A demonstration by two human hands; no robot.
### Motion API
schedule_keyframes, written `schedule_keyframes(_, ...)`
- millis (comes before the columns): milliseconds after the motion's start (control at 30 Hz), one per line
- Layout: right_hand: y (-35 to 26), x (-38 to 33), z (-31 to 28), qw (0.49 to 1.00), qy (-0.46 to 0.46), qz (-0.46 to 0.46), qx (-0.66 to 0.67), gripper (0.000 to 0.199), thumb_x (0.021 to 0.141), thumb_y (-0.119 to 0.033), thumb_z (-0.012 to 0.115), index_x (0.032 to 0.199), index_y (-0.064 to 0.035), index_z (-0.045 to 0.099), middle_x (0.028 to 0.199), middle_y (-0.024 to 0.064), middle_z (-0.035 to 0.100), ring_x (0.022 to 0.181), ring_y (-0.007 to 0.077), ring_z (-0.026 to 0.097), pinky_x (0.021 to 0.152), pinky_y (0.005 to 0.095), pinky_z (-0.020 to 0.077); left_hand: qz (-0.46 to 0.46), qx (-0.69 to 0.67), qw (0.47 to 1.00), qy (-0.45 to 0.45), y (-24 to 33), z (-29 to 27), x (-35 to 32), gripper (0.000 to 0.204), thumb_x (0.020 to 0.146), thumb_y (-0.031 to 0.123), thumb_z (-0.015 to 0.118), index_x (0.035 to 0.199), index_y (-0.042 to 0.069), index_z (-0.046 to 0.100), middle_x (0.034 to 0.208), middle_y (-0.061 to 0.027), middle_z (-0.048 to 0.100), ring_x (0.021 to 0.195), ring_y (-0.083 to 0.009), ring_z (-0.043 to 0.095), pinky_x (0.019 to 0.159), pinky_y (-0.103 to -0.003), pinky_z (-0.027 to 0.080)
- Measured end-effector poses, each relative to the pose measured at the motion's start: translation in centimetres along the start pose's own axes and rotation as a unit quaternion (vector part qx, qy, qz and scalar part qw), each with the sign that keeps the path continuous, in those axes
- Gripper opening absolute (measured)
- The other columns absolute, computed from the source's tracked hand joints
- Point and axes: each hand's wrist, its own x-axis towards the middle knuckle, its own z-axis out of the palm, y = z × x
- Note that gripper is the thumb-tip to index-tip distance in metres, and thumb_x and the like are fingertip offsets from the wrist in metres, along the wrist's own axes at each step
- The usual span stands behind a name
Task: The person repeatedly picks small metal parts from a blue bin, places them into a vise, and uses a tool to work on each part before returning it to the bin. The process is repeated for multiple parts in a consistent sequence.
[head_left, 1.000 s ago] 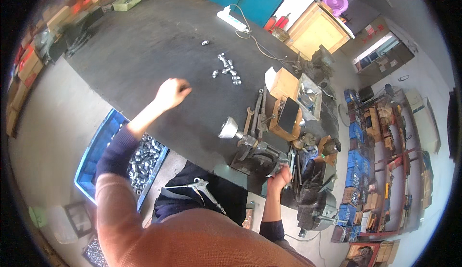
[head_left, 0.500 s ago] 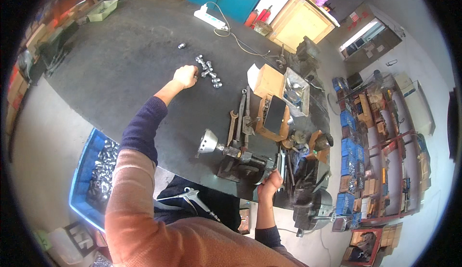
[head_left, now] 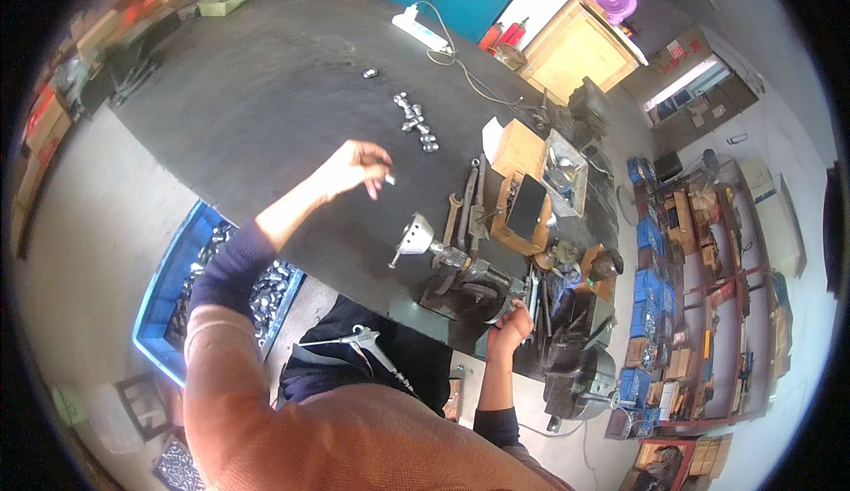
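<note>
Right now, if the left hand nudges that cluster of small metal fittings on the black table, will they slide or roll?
The small metal fittings look rounded and shiny, so they would probably roll or scatter rather than slide together. They lie loose on the black table, apparently unattached. Likely dense for their size. The left hand already pinches one small piece.

Workbench top (head_left: pixel 266 92): dark, matt, sheet-like, faintly scuffed. Small silvery metal fittings (head_left: pixel 416 125) near its far edge: shiny, smooth. Left hand (head_left: pixel 352 167) pinches one small bright metal piece (head_left: pixel 390 178). Funnel-shaped metal part (head_left: pixel 413 236) on the dark cast machine (head_left: pixel 469 283) at the near edge: dull grey sheen. Right hand (head_left: pixel 511 324) rests on that machine. Blue plastic crate (head_left: pixel 173 265): glossy rim, holds glinting metal parts. Wooden boxes (head_left: pixel 516 150): pale, matt.
</note>
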Motion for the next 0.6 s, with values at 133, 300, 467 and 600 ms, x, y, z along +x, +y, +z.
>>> schedule_keyframes(133,0.2,0.2,-0.5,1.000,-0.010,-0.002,-0.001,0.014,0.083,-0.012,0.046,0.076,-0.0026,0.055,0.057,-0.0042,0.039,0.046,0.0038,0.033,0.038,0.0179,0.0230,0.083,-0.031,0.995,-0.046,2.6,3.5,-6.4,0.017,0.084,0.006,0.057,0.095,-0.007,0.058,0.077,-0.0106,0.063,0.064,-0.0147,0.063,0.062,-0.026,0.052)
schedule_keyframes(300,0.7,0.4,-0.9,1.000,-0.023,-0.019,0.005,0.012,0.082,-0.010,0.047,0.077,-0.0015,0.054,0.057,-0.0026,0.040,0.047,0.0051,0.035,0.039,0.0179,0.0246,0.072,-0.035,0.997,-0.015,2.9,5.7,-7.9,0.016,0.083,0.004,0.058,0.094,-0.007,0.059,0.075,-0.0100,0.062,0.061,-0.0142,0.062,0.060,-0.025,0.051)
schedule_keyframes(467,0.5,0.0,-1.2,0.998,-0.042,-0.037,0.007,0.013,0.079,-0.010,0.047,0.076,0.0000,0.055,0.055,-0.0038,0.038,0.046,0.0045,0.032,0.039,0.0182,0.0225,0.085,-0.052,0.995,-0.003,3.5,5.8,-7.4,0.014,0.082,0.002,0.058,0.091,-0.008,0.061,0.072,-0.0096,0.062,0.059,-0.0139,0.061,0.057,-0.025,0.050)
schedule_keyframes(600,0.1,-0.9,-1.6,0.996,-0.065,-0.050,0.027,0.012,0.081,-0.009,0.049,0.077,0.0013,0.054,0.057,-0.0011,0.039,0.046,0.0056,0.032,0.040,0.0194,0.0227,0.102,-0.045,0.994,0.014,3.3,5.9,-7.0,0.012,0.081,0.001,0.058,0.089,-0.008,0.061,0.071,-0.0100,0.062,0.058,-0.0138,0.061,0.056,-0.025,0.049)
